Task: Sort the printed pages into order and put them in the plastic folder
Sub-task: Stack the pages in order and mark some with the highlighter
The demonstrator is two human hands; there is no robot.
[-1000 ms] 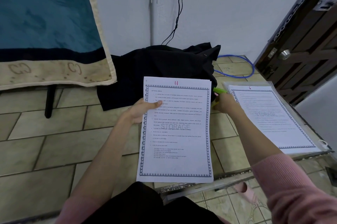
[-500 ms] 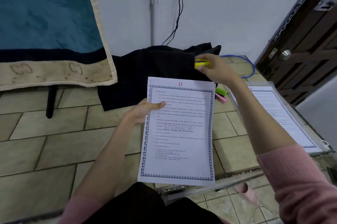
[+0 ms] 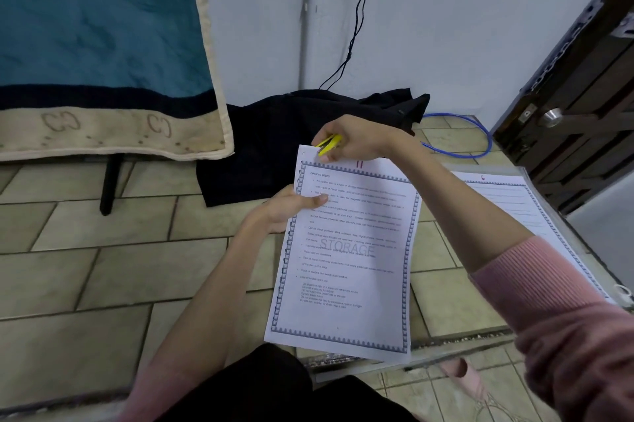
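Nearest the camera, a dark lap [image 3: 274,387] fills the bottom edge, flanked by pink sleeves [image 3: 566,318]. A pink slipper [image 3: 461,375] lies on the tiled floor [image 3: 103,277] just right of it, beside a grey metal strip that runs along the floor's edge.

Above the lap, a page [image 3: 346,256] headed "11", with a patterned border and a faint "STORAGE" watermark, hangs tilted in the air. The left hand [image 3: 284,210] pinches its left edge, thumb on the printed face and fingers behind. The right hand [image 3: 356,140] reaches across the page's top edge and grips a yellow marker [image 3: 329,144], whose tip sits at the page's top-left corner.

To the right, the folder [image 3: 562,243] lies flat on the floor, clear plastic with a page marked "6" inside; the right forearm crosses in front of part of it.

The floor is beige rectangular tile with dark grout. Beyond the page, a black cloth [image 3: 274,147] is heaped against the white wall [image 3: 446,26]. A blue cable [image 3: 473,136] loops on the tiles to its right, and a thin black cord [image 3: 356,9] hangs down the wall. At left, a blue blanket [image 3: 96,26] with a cream border drapes over a dark leg [image 3: 109,186]. At far right stands a dark wooden door [image 3: 583,105] with a round metal knob [image 3: 550,116].
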